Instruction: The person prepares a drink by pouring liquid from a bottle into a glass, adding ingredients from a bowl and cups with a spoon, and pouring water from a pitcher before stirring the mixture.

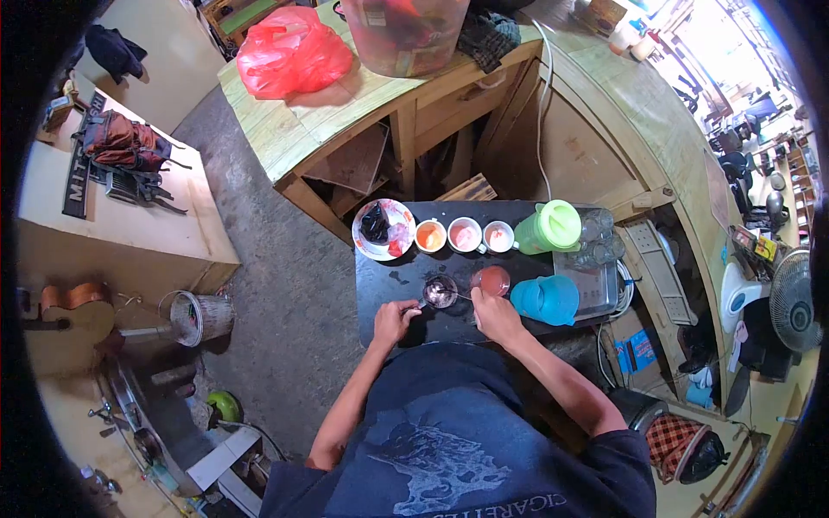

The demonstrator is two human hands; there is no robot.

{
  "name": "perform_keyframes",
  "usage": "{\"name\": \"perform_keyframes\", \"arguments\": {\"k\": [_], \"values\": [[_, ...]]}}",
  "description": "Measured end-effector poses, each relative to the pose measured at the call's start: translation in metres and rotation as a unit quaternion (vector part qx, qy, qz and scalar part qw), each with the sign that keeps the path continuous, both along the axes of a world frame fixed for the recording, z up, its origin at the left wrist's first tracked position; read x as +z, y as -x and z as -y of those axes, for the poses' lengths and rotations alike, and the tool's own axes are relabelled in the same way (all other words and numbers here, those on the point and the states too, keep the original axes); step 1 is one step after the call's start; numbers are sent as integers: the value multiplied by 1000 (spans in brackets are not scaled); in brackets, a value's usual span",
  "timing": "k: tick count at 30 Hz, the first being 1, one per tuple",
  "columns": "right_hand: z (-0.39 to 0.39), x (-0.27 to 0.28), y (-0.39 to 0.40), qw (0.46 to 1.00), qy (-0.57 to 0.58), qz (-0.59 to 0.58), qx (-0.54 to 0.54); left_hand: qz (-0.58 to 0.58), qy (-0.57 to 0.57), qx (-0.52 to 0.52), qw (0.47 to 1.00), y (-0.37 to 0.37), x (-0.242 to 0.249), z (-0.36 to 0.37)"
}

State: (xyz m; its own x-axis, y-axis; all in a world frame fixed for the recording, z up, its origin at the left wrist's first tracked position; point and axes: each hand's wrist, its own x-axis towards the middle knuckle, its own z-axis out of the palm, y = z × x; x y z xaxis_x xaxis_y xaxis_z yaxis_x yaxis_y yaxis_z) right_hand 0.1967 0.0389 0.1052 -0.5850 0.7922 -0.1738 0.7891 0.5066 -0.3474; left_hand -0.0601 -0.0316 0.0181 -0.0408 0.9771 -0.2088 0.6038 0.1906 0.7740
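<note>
On a dark table, my left hand (396,321) is closed at the handle of a small glass or cup (440,292) with something dark and shiny inside. My right hand (494,314) pinches a thin utensil whose far end reaches into that cup. Just beyond my right hand stands a container of reddish-pink liquid (492,281), and a blue pitcher (545,300) is to its right. Three cups, one with orange contents (430,235) and two with pinkish contents (464,234) (498,236), form a row behind. A patterned plate (382,251) at the left holds black and pink plastic bags.
A green lidded pitcher (553,226) stands at the back right, beside clear plastic containers (598,240) and a metal tray (591,294). Behind the table, a wooden counter (319,125) bears a red plastic bag (292,53) and a large tub (406,34).
</note>
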Motion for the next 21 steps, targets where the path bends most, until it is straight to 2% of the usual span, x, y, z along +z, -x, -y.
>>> {"name": "perform_keyframes", "arguments": {"k": [6,9,18,21], "values": [[2,9,3,998,-38,-47,-8,4,9,-3,1000,0,-3,-1],[6,-2,0,997,-67,-1,24,15,14,0,1000,-3,2,-4],[-3,9,-1,995,80,-1,-65,3,-8,-5,1000,-3,2,-3],[-6,7,-4,987,121,-42,-95,9,11,-10,1000,-4,7,-5]]}}
